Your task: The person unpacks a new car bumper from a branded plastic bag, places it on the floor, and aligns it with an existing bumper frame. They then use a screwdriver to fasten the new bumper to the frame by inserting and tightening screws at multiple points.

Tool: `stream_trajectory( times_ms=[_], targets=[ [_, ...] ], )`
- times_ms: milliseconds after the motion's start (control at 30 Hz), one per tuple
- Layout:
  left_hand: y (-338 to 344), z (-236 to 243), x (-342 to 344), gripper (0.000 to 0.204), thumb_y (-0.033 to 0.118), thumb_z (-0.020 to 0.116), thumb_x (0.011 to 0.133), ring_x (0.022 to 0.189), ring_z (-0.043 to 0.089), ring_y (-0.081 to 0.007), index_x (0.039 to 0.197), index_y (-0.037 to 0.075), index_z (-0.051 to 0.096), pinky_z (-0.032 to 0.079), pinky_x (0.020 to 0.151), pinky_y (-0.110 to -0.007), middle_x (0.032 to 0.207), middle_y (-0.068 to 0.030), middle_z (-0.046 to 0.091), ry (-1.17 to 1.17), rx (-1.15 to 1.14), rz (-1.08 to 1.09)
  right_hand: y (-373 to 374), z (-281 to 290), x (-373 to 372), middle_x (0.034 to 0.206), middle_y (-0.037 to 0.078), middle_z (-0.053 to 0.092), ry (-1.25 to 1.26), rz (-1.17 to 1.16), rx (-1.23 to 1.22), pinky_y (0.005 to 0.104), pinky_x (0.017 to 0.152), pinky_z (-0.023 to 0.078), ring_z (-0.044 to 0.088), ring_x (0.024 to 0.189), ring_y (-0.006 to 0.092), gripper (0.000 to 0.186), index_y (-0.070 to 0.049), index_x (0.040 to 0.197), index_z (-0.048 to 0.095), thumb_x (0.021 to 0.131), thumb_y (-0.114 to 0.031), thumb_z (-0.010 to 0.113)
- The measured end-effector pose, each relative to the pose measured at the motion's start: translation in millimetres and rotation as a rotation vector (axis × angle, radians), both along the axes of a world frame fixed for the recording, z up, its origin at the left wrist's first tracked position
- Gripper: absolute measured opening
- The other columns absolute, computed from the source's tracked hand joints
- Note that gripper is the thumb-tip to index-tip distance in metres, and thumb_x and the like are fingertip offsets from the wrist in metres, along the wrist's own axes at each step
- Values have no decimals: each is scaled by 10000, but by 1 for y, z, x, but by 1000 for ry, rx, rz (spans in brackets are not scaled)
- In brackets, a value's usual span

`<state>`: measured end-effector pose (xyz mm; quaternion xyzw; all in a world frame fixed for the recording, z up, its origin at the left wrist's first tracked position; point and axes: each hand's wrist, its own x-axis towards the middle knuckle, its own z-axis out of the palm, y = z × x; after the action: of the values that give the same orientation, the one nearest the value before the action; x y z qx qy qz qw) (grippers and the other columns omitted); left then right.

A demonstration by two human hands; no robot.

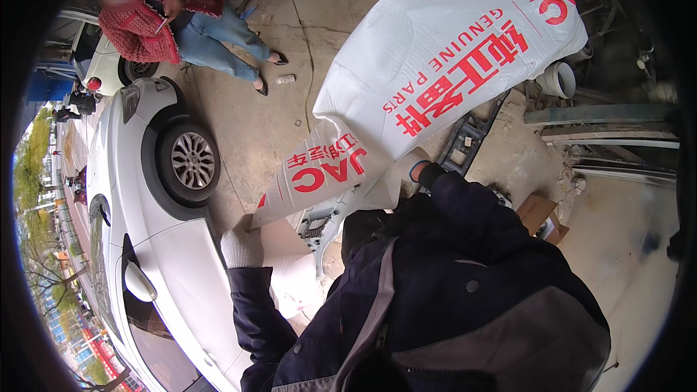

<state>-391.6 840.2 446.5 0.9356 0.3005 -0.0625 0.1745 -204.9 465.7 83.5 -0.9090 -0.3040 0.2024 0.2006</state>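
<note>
White hatchback-like car with glossy paint takes up the left side, front end toward the top, a dark-tyred, silver-spoked wheel facing the floor space. Next in bulk, a long, translucent white plastic bag with red printing stretches from upper right down to lower left, in front of the wearer's navy-and-grey cloth jacket; its narrower lower end folds over to the left. Bystander in a red knit jacket and blue jeans stands at upper left, beyond the car's front. Black, ladder-like frame lies just past the bag's lower right edge. Pale grey moulded part with openings shows below the bag's folded end. Brown open cardboard box sits right of the wearer's right arm. Left hand in a white knit glove: fingers closed on the bag's lower left corner. Right hand in a pale glove with a blue cuff: against the bag's lower edge, fingers largely hidden; cannot tell whether it grips. White round bucket near the bag's right side. Smallest: whitish block on the concrete floor, near the bystander's shoes.
</note>
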Motion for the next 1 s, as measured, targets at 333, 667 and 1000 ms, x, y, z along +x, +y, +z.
stream_trajectory(
  times_ms=[333, 667, 1000],
  targets=[
    [27, -48, 59, 279, 330, 704, 903, 926, 742, -399, 1128, 178, 771, 593, 816, -509, 974, -192, 761, 187, 228, -47, 22, 164, 5, 951, 230, 745, 124, -104, 60, 571, 871, 537, 693, 945, 471, 391, -62, 972, 773, 984, -364, 526],
    [-127, -96, 138, 787, 304, 734, 888, 1358, 510, -389, 1516, -52, 420, 386, 1174, -497, 1471, -243, 530, -54, 282, -941, 56, 223, -6, 989, 233, 754, 236, 3, -88, 542, 910, 551, 716, 977, 442, 416, -59, 965, 793, 990, -401, 558],
    [-19, -136, 201, 210, 173, 534, 951, 881, 775, -354, 1046, 97, 705, 612, 762, -502, 960, -160, 781, 110, 260, -509, 25, 242, -34, 1000, 284, 742, 213, 4, -239, 529, 926, 544, 713, 993, 468, 555, 36, 1002, 773, 1041, -443, 495]
  ],
)
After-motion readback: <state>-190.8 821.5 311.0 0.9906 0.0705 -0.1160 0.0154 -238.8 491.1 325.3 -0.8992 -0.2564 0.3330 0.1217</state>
